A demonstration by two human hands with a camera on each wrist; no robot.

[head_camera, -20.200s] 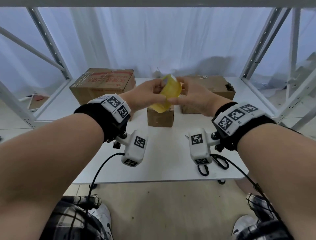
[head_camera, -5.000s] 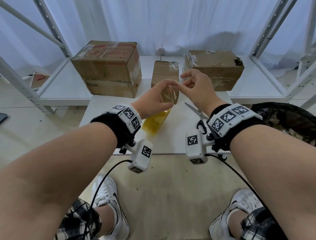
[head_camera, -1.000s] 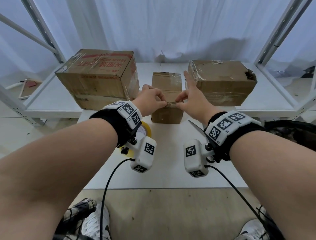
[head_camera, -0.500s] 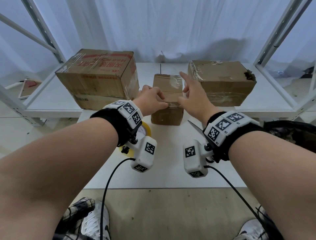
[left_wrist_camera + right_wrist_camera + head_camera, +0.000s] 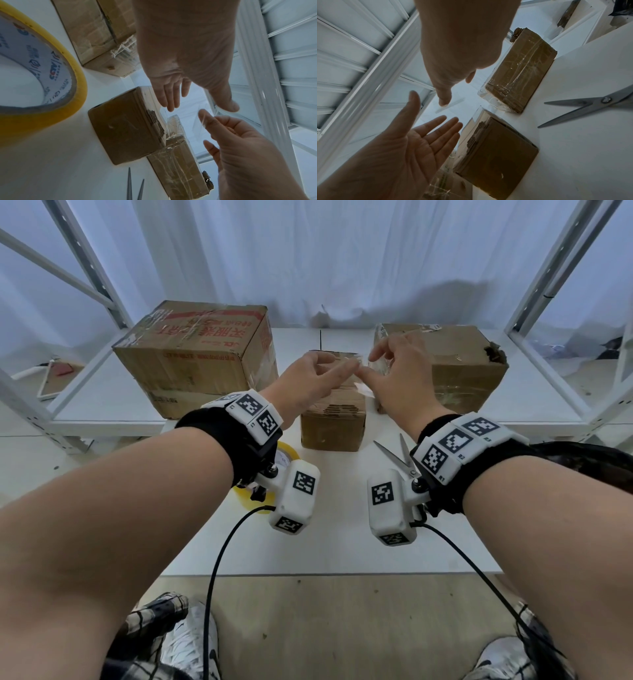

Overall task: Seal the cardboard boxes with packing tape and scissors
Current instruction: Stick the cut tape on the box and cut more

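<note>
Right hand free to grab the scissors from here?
Probably yes. The right hand is open and holds nothing, and the scissors lie bare on the table beside the small box, nothing covering them.

Taped small box (image 5: 332, 419) on table

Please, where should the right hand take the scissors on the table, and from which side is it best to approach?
Probably at the handle end, coming from the near edge of the table. The scissors lie flat with open blades pointing away toward the small box; the handles point back under the right hand's wrist, hidden in the head view.
</note>
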